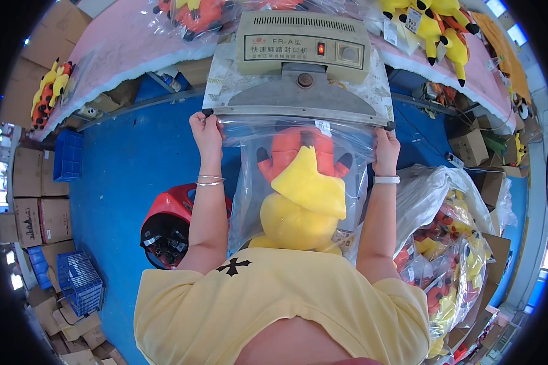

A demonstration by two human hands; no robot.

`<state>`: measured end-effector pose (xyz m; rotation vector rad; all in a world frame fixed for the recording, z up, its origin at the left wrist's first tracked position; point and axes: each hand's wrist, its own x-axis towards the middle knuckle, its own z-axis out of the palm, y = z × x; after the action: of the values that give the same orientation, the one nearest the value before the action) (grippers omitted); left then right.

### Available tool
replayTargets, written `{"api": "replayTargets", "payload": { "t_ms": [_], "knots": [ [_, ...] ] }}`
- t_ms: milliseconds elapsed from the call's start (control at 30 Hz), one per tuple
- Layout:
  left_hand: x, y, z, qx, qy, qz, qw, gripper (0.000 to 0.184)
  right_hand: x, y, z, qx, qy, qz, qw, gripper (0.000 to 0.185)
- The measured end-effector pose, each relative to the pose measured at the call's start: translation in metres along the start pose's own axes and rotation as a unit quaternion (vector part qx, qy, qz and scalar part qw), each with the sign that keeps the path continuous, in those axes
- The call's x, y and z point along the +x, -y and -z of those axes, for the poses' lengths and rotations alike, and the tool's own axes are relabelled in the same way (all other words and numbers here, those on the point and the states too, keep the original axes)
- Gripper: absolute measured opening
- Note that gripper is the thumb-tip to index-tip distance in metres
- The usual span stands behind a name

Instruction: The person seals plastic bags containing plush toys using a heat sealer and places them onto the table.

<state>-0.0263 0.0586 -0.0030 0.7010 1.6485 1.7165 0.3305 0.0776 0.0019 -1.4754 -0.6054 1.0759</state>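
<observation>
A yellow and red plush toy (304,213) lies inside a clear plastic bag (245,182) in front of me. The bag's upper edge runs along the jaw of a beige bag sealing machine (304,39), whose red switch is lit. My left hand (207,135) pinches the bag's left corner beside the end of the sealing bar (286,112). At the bar's other end, my right hand (386,151) grips the right corner of the same bag. Between the two hands the film is drawn out wide. Part of the toy's lower end is hidden by my shirt.
More bagged plush toys fill a large clear sack (444,255) at my right. A red and black fan-like object (167,228) stands on the blue floor at left. Blue crates (79,283) and cardboard boxes (27,173) line the left side. Toys lie on the pink table (134,39).
</observation>
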Motion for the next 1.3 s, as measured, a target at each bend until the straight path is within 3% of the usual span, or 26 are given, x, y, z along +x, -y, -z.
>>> {"api": "replayTargets", "payload": {
  "t_ms": [633, 800, 867, 1033, 1100, 1167, 1200, 1300],
  "knots": [
    [-0.015, -0.005, 0.005, -0.053, 0.003, -0.06, 0.997, 0.011, -0.014, 0.011, 0.0, 0.019, -0.002, 0.037, 0.999, 0.012],
    [-0.032, -0.022, 0.009, -0.097, 0.02, -0.059, 0.993, 0.012, -0.031, 0.02, 0.014, 0.044, -0.008, 0.067, 0.997, 0.009],
    [-0.045, -0.043, 0.008, -0.13, 0.044, -0.098, 0.986, 0.013, -0.046, 0.038, 0.022, 0.041, -0.021, 0.082, 0.996, 0.008],
    [-0.075, -0.092, -0.001, -0.225, 0.189, -0.197, 0.935, 0.016, -0.078, 0.097, 0.084, 0.078, -0.159, 0.221, 0.959, 0.008],
    [-0.095, -0.112, -0.012, -0.206, 0.248, -0.213, 0.922, 0.017, -0.101, 0.125, 0.122, 0.102, -0.109, 0.299, 0.942, 0.008],
    [-0.109, -0.118, -0.028, -0.203, 0.272, -0.199, 0.919, 0.019, -0.125, 0.151, 0.152, -0.044, -0.25, 0.378, 0.89, 0.009],
    [-0.109, -0.117, -0.029, -0.193, 0.303, -0.205, 0.91, 0.019, -0.134, 0.162, 0.179, -0.074, -0.271, 0.425, 0.861, 0.011],
    [-0.11, -0.115, -0.033, -0.192, 0.309, -0.197, 0.91, 0.017, -0.184, 0.198, 0.271, -0.05, -0.459, 0.432, 0.774, 0.013]
  ]
}}
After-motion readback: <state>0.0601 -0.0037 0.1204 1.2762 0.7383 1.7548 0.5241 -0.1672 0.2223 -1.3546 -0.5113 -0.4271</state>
